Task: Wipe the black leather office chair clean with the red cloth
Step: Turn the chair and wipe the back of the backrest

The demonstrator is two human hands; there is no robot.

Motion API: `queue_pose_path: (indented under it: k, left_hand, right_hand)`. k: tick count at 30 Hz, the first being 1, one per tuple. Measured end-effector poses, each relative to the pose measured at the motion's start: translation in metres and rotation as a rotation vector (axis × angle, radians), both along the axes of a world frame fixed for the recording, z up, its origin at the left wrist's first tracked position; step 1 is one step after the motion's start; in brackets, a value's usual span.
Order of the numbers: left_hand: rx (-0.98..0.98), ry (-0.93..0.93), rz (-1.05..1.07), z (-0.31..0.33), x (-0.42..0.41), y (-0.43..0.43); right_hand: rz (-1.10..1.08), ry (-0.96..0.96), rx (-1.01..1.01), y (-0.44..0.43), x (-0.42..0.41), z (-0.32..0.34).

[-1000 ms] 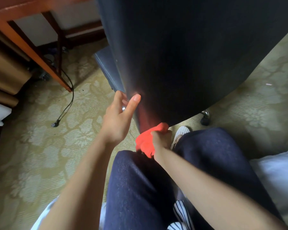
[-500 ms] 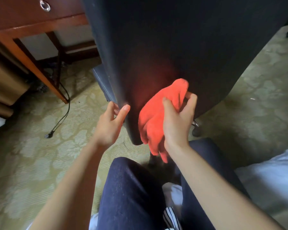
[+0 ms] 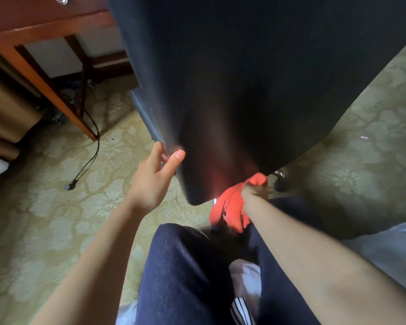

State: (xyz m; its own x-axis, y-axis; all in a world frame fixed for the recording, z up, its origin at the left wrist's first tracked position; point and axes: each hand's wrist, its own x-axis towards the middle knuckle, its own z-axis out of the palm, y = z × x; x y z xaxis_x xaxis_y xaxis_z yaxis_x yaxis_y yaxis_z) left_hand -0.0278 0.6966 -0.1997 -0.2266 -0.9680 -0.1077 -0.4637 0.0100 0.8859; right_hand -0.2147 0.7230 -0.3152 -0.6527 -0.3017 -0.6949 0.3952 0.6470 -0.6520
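Right hand (image 3: 256, 191) half-hidden gripping red cloth (image 3: 230, 207)

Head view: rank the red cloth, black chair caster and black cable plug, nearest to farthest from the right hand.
1. Red cloth: in the right hand's grip.
2. Black chair caster: just to its right.
3. Black cable plug: far left, on carpet.

Red cloth (image 3: 231, 207) at chair (image 3: 244, 78) bottom edge

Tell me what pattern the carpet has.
Pale leafy, damask-like shapes on an olive-yellow carpet, seen best in the head view, left of the arms.
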Motion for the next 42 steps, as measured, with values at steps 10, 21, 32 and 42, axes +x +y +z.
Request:
queue_pose_path:
  k: [10, 21, 32, 42]
  left_hand:
    - [0.096, 0.06, 0.023, -0.001, -0.002, 0.009]
    - [0.189, 0.271, -0.082, 0.05, -0.007, 0.038]
    - [-0.474, 0.525, -0.062, 0.209, -0.029, 0.032]
    - [-1.036, -0.016, -0.129, 0.322, -0.061, 0.025]
  right_hand:
    - [-0.16, 0.025, -0.329, 0.014, 0.032, 0.081]
    - [-0.16, 0.099, -0.902, 0.03, 0.064, 0.206]
    - [-0.076, 0.436, -1.334, 0.036, 0.071, 0.338]
    - [0.1, 1.317, -1.317, 0.035, 0.018, 0.411]
